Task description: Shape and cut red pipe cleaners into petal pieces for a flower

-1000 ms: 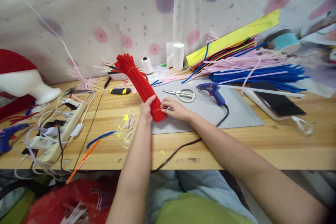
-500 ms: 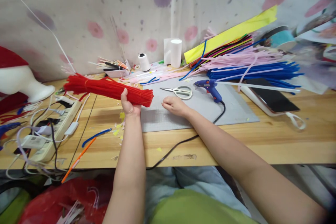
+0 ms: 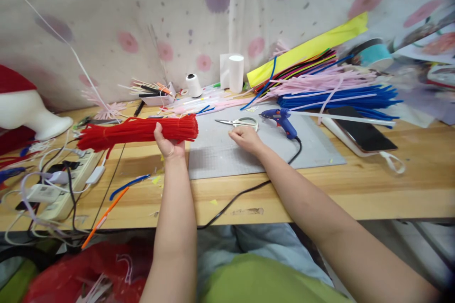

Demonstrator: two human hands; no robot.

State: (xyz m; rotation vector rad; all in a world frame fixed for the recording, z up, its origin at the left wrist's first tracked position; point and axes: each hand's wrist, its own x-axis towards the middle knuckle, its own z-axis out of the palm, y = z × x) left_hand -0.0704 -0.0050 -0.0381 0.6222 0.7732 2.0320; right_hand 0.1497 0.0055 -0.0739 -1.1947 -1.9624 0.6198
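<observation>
A bundle of red pipe cleaners (image 3: 121, 132) lies almost level in my left hand (image 3: 169, 146), whose thumb is over its near side close to the right end. The bundle is raised above the table. To the right, my right hand (image 3: 247, 138) is closed in a loose fist over the grey cutting mat (image 3: 216, 163), and nothing sticks out of it. Just behind that hand are the scissors (image 3: 229, 122), their handles partly hidden by it. A blue glue gun (image 3: 282, 121) with a long glue stick rests on the mat farther right.
Blue pipe cleaners (image 3: 341, 100) and pink ones (image 3: 320, 79) are heaped at the back right, near a phone (image 3: 362, 130). A white thread spool (image 3: 194, 86) stands at the back. On the left are a cable-crowded power strip (image 3: 73, 187) and a white mannequin head (image 3: 31, 111).
My left hand has carried the red bundle a little left, and its left end has dipped, so it lies more level. My right hand has shifted slightly right, closer to the scissors' handles.
</observation>
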